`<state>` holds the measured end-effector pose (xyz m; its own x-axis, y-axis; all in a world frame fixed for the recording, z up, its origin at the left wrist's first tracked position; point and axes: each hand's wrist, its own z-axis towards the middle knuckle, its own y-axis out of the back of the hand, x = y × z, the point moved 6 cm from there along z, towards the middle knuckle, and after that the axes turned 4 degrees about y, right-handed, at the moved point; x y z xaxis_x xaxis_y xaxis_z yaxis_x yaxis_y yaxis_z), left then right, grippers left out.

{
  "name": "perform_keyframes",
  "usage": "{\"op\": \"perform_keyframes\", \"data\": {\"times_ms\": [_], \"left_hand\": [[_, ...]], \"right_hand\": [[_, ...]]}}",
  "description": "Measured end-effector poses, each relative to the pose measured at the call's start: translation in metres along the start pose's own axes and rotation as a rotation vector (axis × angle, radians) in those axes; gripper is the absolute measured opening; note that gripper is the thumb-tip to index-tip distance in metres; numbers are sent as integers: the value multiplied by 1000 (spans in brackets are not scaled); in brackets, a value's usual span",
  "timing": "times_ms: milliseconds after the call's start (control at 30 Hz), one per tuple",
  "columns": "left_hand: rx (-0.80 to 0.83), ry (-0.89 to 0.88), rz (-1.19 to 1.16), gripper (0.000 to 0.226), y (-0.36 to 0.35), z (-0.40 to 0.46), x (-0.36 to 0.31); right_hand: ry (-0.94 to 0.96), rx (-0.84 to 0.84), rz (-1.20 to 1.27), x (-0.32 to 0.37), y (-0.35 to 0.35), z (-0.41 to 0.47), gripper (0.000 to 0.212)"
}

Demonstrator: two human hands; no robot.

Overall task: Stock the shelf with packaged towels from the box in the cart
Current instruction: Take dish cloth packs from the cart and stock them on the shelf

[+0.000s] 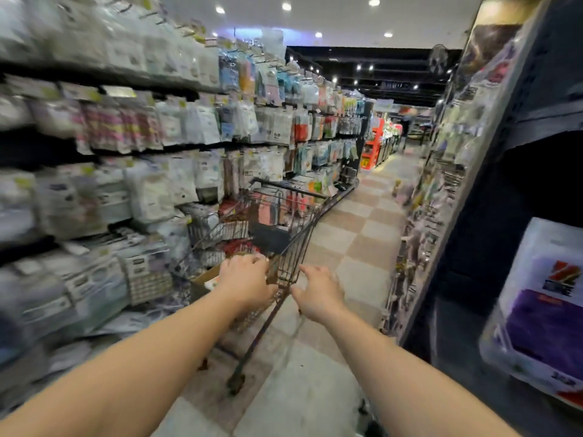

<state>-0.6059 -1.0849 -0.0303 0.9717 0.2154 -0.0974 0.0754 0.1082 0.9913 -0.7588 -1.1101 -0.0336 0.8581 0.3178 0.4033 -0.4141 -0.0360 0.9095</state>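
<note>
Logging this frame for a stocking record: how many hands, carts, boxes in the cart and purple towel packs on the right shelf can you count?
Hands: 2, left hand and right hand
Cart: 1
Box: 1, only partly seen
Purple towel pack: 1
Total: 5

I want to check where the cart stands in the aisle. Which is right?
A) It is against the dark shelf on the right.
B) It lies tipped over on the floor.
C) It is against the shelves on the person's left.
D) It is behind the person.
C: the cart stands upright by the left shelves, ahead of both hands, left hand and right hand.
</note>
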Motion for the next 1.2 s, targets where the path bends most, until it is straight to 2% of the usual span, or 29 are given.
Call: {"op": "perform_keyframes", "data": {"times_ms": [200, 367, 667, 967, 1200], "left_hand": [[2, 193, 54, 58, 2, -8, 118], [45, 279, -8, 54, -8, 4, 163], [92, 326, -16, 61, -39, 93, 173], [154, 340, -28, 62, -76, 245, 146], [179, 316, -21, 64, -104, 326, 132]], "right_hand": [[142, 101, 10, 94, -61, 31, 56], [182, 176, -8, 128, -91, 58, 57], [203, 201, 26, 119, -121, 157, 54], [149, 241, -8, 59, -128, 306, 57], [93, 250, -10, 19, -142, 376, 58]]}}
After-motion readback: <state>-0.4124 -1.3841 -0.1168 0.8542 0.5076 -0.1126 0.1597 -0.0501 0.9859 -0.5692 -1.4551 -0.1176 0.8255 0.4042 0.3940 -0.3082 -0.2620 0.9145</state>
